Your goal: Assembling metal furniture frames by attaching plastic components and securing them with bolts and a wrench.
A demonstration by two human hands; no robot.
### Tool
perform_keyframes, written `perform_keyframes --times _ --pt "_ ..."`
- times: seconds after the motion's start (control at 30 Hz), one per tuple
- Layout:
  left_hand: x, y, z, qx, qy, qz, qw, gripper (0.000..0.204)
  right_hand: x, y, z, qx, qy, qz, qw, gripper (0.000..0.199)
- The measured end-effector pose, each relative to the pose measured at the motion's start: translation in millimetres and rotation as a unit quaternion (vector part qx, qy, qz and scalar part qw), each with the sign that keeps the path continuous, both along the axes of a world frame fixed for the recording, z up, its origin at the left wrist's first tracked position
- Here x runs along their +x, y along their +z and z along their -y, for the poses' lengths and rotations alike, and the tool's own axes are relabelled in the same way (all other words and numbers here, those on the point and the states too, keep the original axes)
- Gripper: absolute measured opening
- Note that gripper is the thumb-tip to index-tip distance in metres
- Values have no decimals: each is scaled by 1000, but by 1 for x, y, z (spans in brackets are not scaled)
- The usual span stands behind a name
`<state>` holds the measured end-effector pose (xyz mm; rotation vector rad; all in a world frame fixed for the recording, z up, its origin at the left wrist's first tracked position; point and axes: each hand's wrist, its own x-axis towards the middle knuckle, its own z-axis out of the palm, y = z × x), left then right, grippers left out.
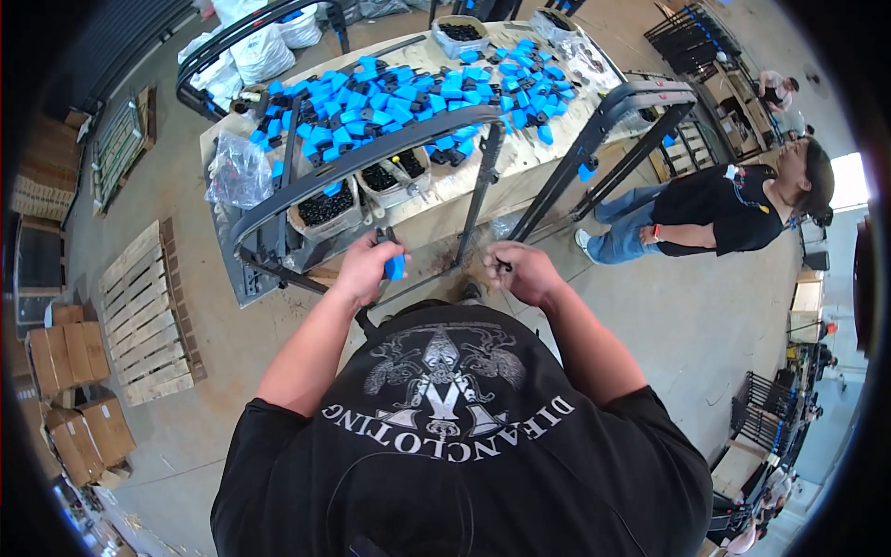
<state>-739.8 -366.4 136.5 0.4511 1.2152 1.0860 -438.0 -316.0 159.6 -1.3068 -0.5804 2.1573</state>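
My left hand (357,271) is closed around a small blue-and-black plastic piece (394,266), its blue end sticking out by the fingertips. My right hand (527,277) pinches a small black part (504,266), too small to name. Both hands are up in front of my chest, a little apart. Just beyond them stands a black metal frame (362,148) with a curved top bar. Behind this frame, a heap of similar blue-and-black pieces (390,97) covers much of a wooden worktable (464,190).
Boxes of small black parts (325,209) sit at the table's near edge, beside a clear plastic bag (239,172). Another black frame (594,139) stands to the right. A person (715,209) is near it. A wooden pallet (144,311) and cardboard boxes (70,357) lie to the left.
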Motion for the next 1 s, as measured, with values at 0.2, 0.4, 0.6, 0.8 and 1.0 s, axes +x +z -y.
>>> perform_keyframes --times 0.2,0.4,0.6,0.8,1.0 --pt "61 38 -28 102 -161 -86 978 12 8 -4 -48 -17 66 -85 994 19" --pt "138 65 -67 222 -153 -327 906 21 20 9 -83 24 123 -91 988 17" --pt "180 60 -95 136 -147 -361 911 17 41 5 -114 29 139 -99 985 15" --pt "193 41 -117 59 -81 -264 959 13 73 -34 -142 59 187 -160 968 16" --pt "194 -18 -133 -24 -50 -106 993 27 84 -72 -166 101 162 -70 979 21"
